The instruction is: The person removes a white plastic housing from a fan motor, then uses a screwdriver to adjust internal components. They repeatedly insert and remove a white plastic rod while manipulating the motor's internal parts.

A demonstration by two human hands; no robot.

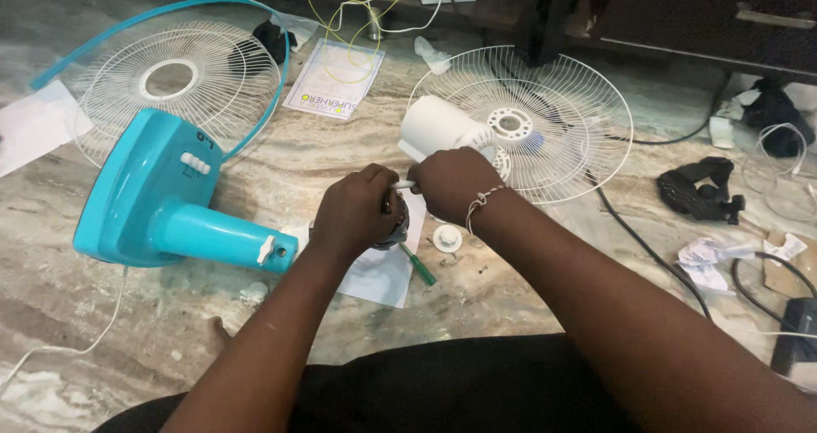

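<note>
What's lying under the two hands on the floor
A white paper sheet and a green-handled screwdriver lie beneath them. The hands cover most of the dark part they grip.

A rectangular white leaflet (334,78) with a purple border and green print lies flat on the marble floor (511,288) at upper centre-left, between the two wire fan guards, thin wires crossing it.

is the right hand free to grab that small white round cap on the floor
Probably not yet: the right hand is closed around a small tool at the motor, though the white cap lies uncovered just below it.
</note>
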